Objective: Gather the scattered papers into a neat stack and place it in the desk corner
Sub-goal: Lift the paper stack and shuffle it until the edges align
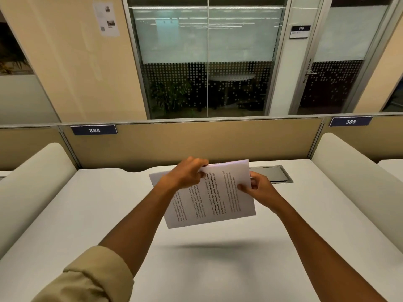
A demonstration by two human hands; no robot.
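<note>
— While the white surface (218,269) fills most of the view, what stands behind it?

— A tan divider panel (196,140) along its far edge, with a blue plate reading 384 (94,130) at the panel's left end. Just below the panel, to the right, a grey hatch (270,173) is set flush into the surface.

— And the papers?

— The papers (209,197) are held in the air, in front of the panel and above the middle of the surface; their shadow falls nearer the person. Printed sheets, tilted, with edges not fully squared: one corner sticks out to the left.

— The hands?

— Both are clamped on the papers. The left hand (187,175) pinches the top edge nearest the panel. The right hand (259,188) grips the right edge, thumb on the printed face, close to the hatch. A beige rolled sleeve (87,277) covers the left upper arm.
</note>
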